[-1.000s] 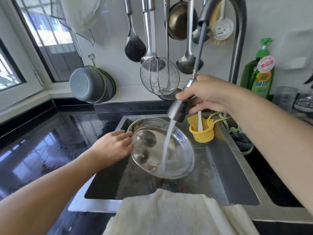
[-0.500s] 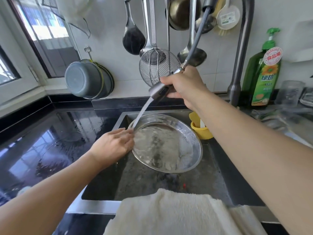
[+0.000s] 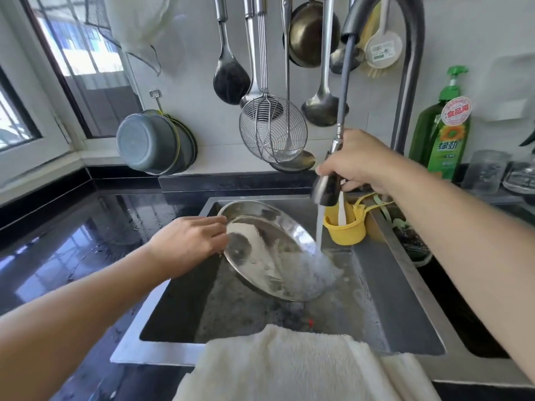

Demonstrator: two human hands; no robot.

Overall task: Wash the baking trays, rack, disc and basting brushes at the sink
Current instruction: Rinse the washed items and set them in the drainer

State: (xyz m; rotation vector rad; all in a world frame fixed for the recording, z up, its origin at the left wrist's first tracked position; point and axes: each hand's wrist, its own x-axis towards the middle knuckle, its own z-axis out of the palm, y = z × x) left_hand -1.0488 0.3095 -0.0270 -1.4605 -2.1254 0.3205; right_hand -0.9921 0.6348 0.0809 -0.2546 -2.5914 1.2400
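Note:
A round shiny metal tray [image 3: 260,244] stands tilted inside the sink [image 3: 405,299], its right side lower. My left hand [image 3: 191,241] grips its left rim. My right hand [image 3: 359,163] holds the pull-out spray head [image 3: 327,189] of the faucet above the sink's back right. Water streams straight down from it onto the tray's right edge and splashes there. A white brush handle [image 3: 341,211] stands in a yellow cup [image 3: 346,227] at the sink's back right corner.
A white towel [image 3: 289,363] hangs over the sink's front edge. Ladles and a wire skimmer [image 3: 272,128] hang on the wall above. A green dish soap bottle [image 3: 443,131] stands at the right. A grey pot [image 3: 150,143] hangs at the left above the wet black counter [image 3: 72,250].
My right hand carried the spray head from the tray's left rim back to the right, and the water now falls on the tray's right edge. The tray is tilted more steeply.

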